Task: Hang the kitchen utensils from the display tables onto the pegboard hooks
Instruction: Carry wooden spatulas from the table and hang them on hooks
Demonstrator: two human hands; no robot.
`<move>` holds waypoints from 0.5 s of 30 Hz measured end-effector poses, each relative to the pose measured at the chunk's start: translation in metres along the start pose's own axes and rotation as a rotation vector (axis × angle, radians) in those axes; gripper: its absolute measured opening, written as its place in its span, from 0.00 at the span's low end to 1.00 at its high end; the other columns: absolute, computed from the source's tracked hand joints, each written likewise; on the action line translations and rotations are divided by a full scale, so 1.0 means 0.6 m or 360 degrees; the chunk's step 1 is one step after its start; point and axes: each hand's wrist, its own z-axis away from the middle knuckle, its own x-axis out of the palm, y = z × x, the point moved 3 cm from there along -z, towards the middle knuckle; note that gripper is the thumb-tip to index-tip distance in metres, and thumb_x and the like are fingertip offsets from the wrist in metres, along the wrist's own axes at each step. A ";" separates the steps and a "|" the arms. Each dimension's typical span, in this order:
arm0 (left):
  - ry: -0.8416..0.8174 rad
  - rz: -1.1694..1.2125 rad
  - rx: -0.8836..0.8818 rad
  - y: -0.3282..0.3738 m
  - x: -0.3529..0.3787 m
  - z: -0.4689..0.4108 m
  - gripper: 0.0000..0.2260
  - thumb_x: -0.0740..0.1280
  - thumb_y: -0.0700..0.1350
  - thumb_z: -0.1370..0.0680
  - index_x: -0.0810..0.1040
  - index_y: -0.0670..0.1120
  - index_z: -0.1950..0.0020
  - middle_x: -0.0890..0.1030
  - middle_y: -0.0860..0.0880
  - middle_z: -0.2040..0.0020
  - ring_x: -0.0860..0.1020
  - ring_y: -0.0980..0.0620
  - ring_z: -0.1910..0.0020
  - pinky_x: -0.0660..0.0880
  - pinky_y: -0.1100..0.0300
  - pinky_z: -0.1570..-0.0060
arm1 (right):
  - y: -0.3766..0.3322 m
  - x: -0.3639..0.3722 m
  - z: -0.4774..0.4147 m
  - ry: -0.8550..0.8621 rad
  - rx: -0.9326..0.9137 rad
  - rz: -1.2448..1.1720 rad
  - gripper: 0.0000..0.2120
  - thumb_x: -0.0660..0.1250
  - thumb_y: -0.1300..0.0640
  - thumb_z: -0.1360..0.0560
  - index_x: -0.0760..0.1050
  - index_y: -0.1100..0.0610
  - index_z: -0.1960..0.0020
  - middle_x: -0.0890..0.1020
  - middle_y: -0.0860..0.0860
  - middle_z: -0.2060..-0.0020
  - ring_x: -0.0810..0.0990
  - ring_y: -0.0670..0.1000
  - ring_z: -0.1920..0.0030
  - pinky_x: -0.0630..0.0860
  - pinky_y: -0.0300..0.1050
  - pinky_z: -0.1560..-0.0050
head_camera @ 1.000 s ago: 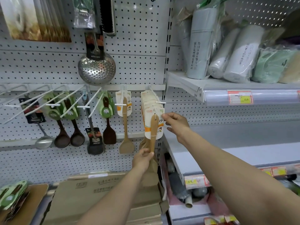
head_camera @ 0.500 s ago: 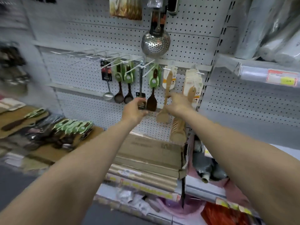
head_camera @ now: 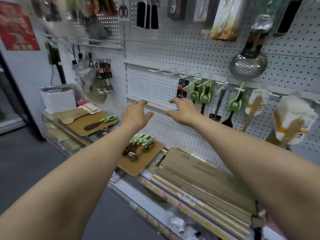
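Left hand (head_camera: 135, 115): empty, fingers spread
Right hand (head_camera: 183, 111): empty, fingers spread
Green-carded utensils (head_camera: 139, 144): below left hand, nearer it; long axis seemingly slanting toward pegboard (head_camera: 155, 87)

Person seen only as two arms.

Bare left forearm (head_camera: 78, 170): smooth, uncovered from the lower frame edge to the wrist. The wide lens swells it near the camera, and it tapers to a narrow wrist.

Bare right forearm (head_camera: 251, 161): the same, uncovered along all its visible length.

Bare left hand (head_camera: 136, 112) and bare right hand (head_camera: 184, 112): uncovered skin on backs and fingers. Fingertips blurred; nails unreadable.
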 end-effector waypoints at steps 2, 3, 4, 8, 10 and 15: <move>0.0018 -0.0063 -0.0042 -0.066 -0.036 -0.026 0.25 0.66 0.59 0.22 0.68 0.53 0.27 0.76 0.45 0.32 0.73 0.42 0.34 0.75 0.45 0.41 | -0.065 0.028 -0.045 -0.0005 -0.0029 -0.0045 0.29 0.64 0.37 0.23 0.67 0.48 0.25 0.71 0.53 0.27 0.66 0.58 0.26 0.68 0.59 0.30; 0.0022 -0.0099 -0.0061 -0.100 -0.054 -0.040 0.25 0.66 0.60 0.22 0.68 0.53 0.27 0.76 0.45 0.32 0.73 0.41 0.34 0.74 0.45 0.41 | -0.098 0.042 -0.067 -0.0005 -0.0043 -0.0059 0.29 0.64 0.38 0.22 0.67 0.48 0.25 0.72 0.53 0.27 0.67 0.58 0.27 0.68 0.59 0.30; 0.0026 -0.0130 -0.0074 -0.134 -0.072 -0.055 0.25 0.65 0.60 0.22 0.68 0.53 0.27 0.75 0.44 0.32 0.73 0.41 0.34 0.74 0.45 0.40 | -0.132 0.058 -0.090 -0.0006 -0.0052 -0.0073 0.29 0.65 0.38 0.22 0.67 0.49 0.25 0.72 0.54 0.27 0.67 0.58 0.27 0.69 0.58 0.30; 0.0010 -0.0205 -0.0088 -0.268 -0.140 -0.116 0.26 0.66 0.58 0.21 0.68 0.51 0.26 0.74 0.43 0.31 0.72 0.41 0.33 0.72 0.44 0.37 | -0.267 0.114 -0.181 -0.0026 -0.0071 -0.0141 0.29 0.66 0.40 0.22 0.67 0.50 0.25 0.72 0.55 0.28 0.69 0.58 0.28 0.70 0.57 0.32; -0.0005 -0.0248 -0.0096 -0.332 -0.168 -0.150 0.26 0.67 0.58 0.22 0.68 0.50 0.26 0.74 0.43 0.30 0.71 0.40 0.32 0.72 0.43 0.36 | -0.327 0.138 -0.225 -0.0041 -0.0074 -0.0150 0.29 0.67 0.40 0.23 0.68 0.50 0.25 0.72 0.55 0.29 0.69 0.58 0.29 0.71 0.56 0.33; -0.0018 -0.0367 -0.0105 -0.471 -0.220 -0.226 0.27 0.69 0.59 0.24 0.68 0.53 0.27 0.75 0.44 0.31 0.73 0.40 0.33 0.74 0.43 0.39 | -0.449 0.201 -0.321 -0.0097 -0.0067 -0.0176 0.30 0.68 0.42 0.23 0.67 0.51 0.25 0.71 0.57 0.28 0.70 0.60 0.30 0.71 0.54 0.34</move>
